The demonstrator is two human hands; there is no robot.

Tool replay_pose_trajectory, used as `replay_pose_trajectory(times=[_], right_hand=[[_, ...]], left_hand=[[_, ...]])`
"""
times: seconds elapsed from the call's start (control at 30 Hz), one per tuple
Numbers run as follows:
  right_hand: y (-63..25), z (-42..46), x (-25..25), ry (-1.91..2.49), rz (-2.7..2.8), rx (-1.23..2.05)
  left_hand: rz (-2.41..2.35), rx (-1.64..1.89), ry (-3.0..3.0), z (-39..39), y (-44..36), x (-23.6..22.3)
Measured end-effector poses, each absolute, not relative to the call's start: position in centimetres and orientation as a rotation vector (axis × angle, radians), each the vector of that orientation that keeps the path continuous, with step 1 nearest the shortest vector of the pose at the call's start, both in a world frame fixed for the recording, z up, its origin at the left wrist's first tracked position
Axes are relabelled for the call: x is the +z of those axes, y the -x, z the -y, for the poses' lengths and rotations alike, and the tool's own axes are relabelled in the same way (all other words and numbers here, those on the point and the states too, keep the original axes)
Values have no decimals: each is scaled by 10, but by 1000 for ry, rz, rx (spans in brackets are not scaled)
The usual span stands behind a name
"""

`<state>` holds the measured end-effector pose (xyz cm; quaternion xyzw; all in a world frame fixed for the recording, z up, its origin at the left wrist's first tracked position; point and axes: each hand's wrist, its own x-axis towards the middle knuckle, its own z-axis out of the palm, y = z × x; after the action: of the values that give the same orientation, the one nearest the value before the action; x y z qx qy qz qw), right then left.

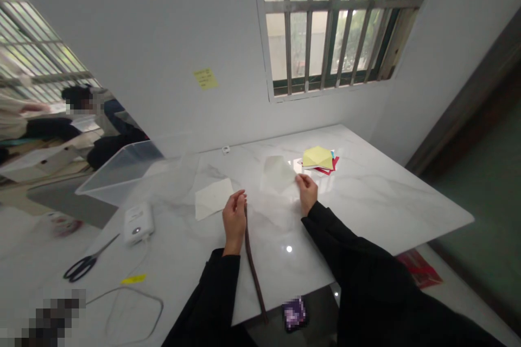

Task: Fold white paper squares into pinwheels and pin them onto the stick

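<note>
**Strip and sheet in hand**

On the marble table (366, 195), the left hand (234, 219) is closed around a dark strip (252, 260) running back toward the table's near edge. The right hand (306, 191) pinches a translucent sheet (278, 172) beside the coloured paper stack (318, 158), farther across the table.

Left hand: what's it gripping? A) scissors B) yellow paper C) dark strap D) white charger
C: the left hand is closed around the top end of a dark strap that runs back over the table edge, while the scissors lie untouched far to its left.
</note>
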<state>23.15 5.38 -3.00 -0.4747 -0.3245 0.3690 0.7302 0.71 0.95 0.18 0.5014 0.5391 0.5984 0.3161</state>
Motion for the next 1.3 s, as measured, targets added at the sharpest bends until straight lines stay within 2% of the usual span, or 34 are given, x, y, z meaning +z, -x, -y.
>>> replay_pose_trajectory(times=[0.13,0.3,0.43,0.63,0.9,1.3], right_hand=[[-216,-49,-42,953,618,1316],[-227,-48,-36,832,490,1470],[-224,-46,-37,887,798,1582],[-220,-46,-41,907,980,1569],[-223,-44,-36,911,1244,1512],[-223,-42,-36,967,1345,1382]], left_hand=[[-1066,1551,-817,-27,-27,-4],[-820,1298,-696,-31,-30,-2],[-770,1279,-669,-27,-25,-3],[-750,1277,-554,-23,-14,-2],[-868,1241,-903,-15,-21,-4],[-1017,1234,-1067,-14,-23,-5]])
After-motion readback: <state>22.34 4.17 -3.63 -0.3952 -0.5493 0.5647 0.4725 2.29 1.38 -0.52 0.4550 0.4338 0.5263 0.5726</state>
